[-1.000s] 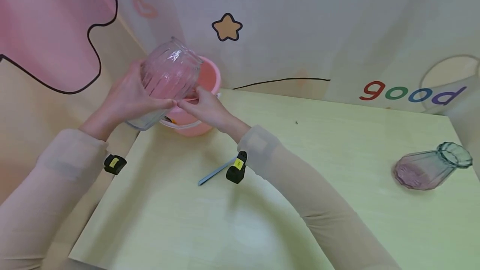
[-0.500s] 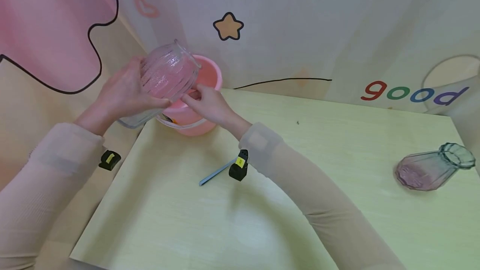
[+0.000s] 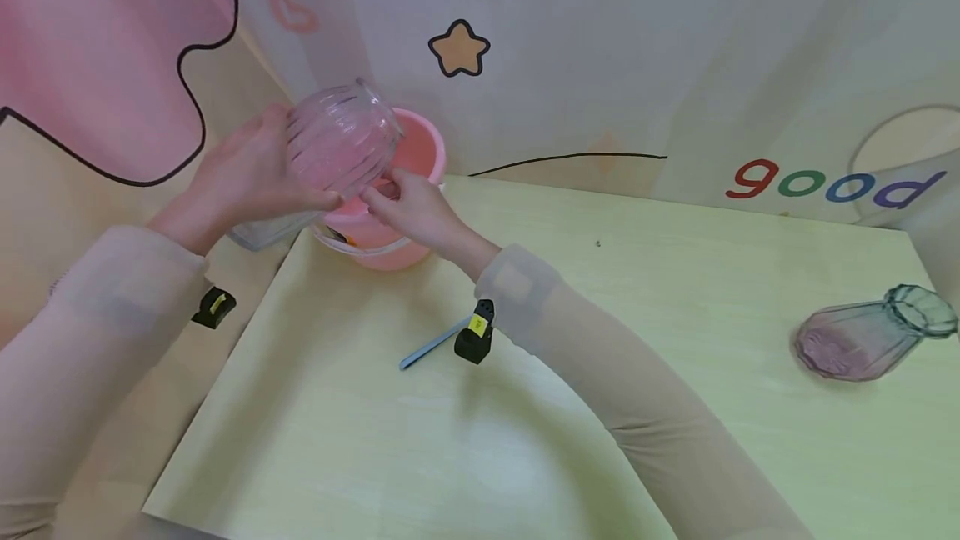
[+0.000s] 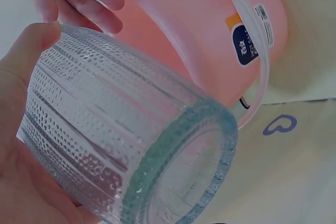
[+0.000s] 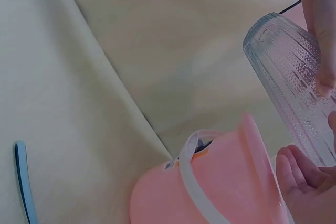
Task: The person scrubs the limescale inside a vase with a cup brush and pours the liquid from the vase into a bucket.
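Observation:
My left hand point(image 3: 247, 173) grips a clear, ribbed glass vase point(image 3: 341, 148) round its side. The vase is tilted, its mouth end at the pink bucket point(image 3: 426, 144) and its thick base towards the lower left. In the left wrist view, that base point(image 4: 194, 161) faces the camera. My right hand point(image 3: 416, 211) is at the mouth end, palm up and fingers loosely bent beneath it. Its fingers point(image 5: 296, 169) lie close to the glass in the right wrist view; whether they touch it, I cannot tell. The mouth itself is partly hidden.
The bucket has a white handle point(image 4: 257, 45) and a label. A slim blue stick point(image 3: 427, 351) lies on the pale table point(image 3: 345, 440), partly covered by the right wrist camera. At the far right is a faceted green-and-purple glass vase point(image 3: 862, 340). Printed cloth walls stand behind.
My left hand has shifted slightly left and up, and the clear vase's base has risen leftwards, so it leans further over. My right thumb has parted from the left thumb.

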### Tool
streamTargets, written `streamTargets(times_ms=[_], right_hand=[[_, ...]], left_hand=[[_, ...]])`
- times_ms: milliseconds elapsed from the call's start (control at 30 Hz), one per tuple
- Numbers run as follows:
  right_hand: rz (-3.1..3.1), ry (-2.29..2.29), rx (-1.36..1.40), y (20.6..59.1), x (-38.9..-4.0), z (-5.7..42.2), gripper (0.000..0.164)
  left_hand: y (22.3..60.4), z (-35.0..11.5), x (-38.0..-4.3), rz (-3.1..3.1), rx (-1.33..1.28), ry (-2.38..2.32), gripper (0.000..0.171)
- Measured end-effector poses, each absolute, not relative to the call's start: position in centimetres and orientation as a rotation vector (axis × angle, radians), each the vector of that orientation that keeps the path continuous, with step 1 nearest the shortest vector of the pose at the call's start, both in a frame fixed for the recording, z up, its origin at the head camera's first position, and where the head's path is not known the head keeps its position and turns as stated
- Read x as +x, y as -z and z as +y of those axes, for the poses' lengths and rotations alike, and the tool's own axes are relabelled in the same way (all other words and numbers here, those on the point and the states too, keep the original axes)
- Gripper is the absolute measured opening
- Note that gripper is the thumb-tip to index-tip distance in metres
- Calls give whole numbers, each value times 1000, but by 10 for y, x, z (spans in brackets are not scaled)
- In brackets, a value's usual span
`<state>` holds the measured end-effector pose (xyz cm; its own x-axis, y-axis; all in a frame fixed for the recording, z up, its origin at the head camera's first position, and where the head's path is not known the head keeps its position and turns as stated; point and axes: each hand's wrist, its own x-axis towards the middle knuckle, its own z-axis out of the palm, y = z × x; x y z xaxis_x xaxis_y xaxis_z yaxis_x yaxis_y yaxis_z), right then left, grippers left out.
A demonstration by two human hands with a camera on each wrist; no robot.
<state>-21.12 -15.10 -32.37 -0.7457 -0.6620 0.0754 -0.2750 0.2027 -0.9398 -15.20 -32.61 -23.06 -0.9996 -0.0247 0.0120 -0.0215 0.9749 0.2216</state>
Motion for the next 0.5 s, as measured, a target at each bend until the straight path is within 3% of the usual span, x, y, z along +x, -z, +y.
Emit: streamTargets(times_ms=[500], right_hand=[[1854, 1636, -768, 325, -211, -155, 36]], left_hand=[[207, -318, -163, -3251, 15, 30, 103]])
